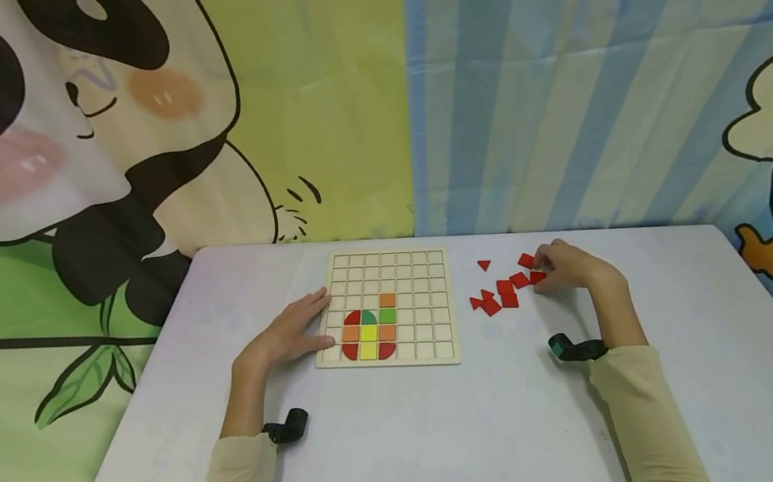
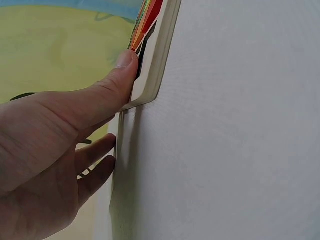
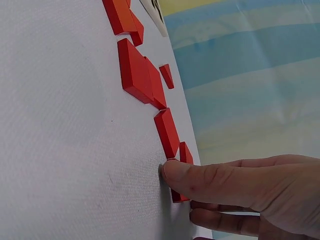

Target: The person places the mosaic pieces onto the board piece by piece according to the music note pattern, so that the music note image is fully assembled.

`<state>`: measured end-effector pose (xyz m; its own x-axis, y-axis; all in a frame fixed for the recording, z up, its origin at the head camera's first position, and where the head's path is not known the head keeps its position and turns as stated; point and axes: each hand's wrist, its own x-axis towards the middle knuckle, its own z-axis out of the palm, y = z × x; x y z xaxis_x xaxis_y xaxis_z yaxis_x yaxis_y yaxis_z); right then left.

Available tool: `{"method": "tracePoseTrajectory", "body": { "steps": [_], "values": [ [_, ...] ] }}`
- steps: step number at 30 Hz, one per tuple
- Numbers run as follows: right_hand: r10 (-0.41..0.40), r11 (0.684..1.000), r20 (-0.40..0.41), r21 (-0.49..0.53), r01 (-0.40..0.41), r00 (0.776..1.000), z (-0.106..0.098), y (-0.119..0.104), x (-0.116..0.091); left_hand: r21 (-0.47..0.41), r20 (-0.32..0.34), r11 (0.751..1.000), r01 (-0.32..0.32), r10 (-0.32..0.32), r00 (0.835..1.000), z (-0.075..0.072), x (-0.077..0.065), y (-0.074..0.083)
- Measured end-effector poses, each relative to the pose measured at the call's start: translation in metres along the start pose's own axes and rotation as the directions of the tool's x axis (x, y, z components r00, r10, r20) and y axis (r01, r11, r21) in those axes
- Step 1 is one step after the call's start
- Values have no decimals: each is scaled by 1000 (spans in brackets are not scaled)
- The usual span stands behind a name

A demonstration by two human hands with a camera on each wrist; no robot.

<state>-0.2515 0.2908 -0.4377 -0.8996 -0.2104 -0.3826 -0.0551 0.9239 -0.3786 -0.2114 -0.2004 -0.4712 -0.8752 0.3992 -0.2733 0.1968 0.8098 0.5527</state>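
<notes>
My left hand (image 1: 289, 331) lies along the left edge of a pale wooden grid board (image 1: 422, 309), fingers extended. Its thumb rests over the board's rim (image 2: 155, 82) in the left wrist view. Coloured pieces fill part of the grid: yellow squares (image 1: 368, 342), orange and green squares, and rounded red and green corner pieces. To the right of the board, my right hand (image 1: 574, 265) pinches a red tile (image 3: 178, 196) at the right end of a loose group. The fingers partly hide that tile.
Several more red squares (image 1: 509, 300) and small red triangles (image 1: 485, 265) lie scattered between the board and the right hand. Beyond the white table's far edge (image 1: 583, 233) hangs a printed curtain (image 1: 326, 99). Each wrist wears a black camera (image 1: 287, 427).
</notes>
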Motion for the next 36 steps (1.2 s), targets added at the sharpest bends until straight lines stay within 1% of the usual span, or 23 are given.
{"method": "tracePoseTrajectory", "body": {
  "steps": [9,18,22,26,29,31,34,36],
  "values": [
    [2,1000,8,21,-2,1000,0,8,4,-4,1,1000,11,-11,1000,0,0,2],
    [-34,999,-30,-26,33,999,1,5,3,-7,0,1000,15,-15,1000,-2,1,2],
    [-47,999,-51,-3,47,998,-2,2,4,-1,-4,1000,9,-9,1000,-3,1,1],
    [-59,997,-83,50,64,995,-4,-4,3,-5,-1,1000,13,-13,1000,-3,0,2],
    [-112,987,-128,102,126,985,-3,-19,4,-13,-2,1000,20,-20,1000,-4,-1,3],
    [-172,973,-164,128,193,971,-1,-35,4,-12,0,1000,12,-12,1000,-3,-1,2],
    [-258,944,-211,151,292,943,3,-68,4,-8,2,1000,2,-2,1000,-2,-1,2],
    [-315,924,-236,145,354,919,8,-92,5,-5,6,1000,0,0,1000,-1,-1,2]
  ]
}}
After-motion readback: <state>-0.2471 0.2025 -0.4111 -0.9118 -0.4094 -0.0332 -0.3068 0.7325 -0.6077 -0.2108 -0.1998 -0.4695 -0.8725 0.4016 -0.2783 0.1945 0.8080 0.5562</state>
